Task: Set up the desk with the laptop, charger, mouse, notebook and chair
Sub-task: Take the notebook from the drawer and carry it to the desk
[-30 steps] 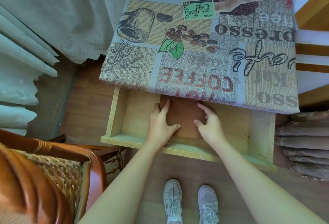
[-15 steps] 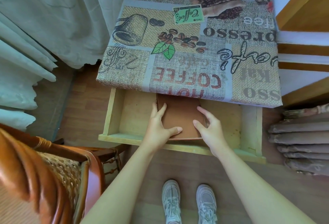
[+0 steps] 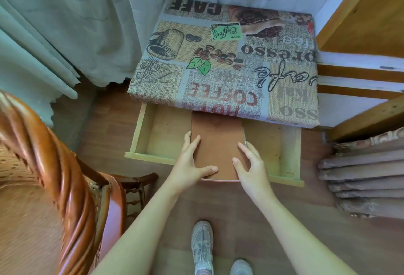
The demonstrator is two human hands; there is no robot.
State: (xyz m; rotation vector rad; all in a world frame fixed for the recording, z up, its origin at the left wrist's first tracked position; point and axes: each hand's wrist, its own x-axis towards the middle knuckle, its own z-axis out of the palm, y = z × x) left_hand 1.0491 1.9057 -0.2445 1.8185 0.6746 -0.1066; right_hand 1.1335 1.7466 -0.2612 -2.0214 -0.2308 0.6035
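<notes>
Brown notebook (image 3: 218, 143) lies in the open drawer (image 3: 140, 130), its far end under the desk (image 3: 229, 62). Left hand (image 3: 190, 165) and right hand (image 3: 249, 165) clasp its near sides. Best to slide it clear before lifting, level, with thumbs on top.

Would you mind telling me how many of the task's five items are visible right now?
2. The brown notebook lies in the open drawer, held by the left hand and right hand; the chair stands at left. Others may be elsewhere.
</notes>
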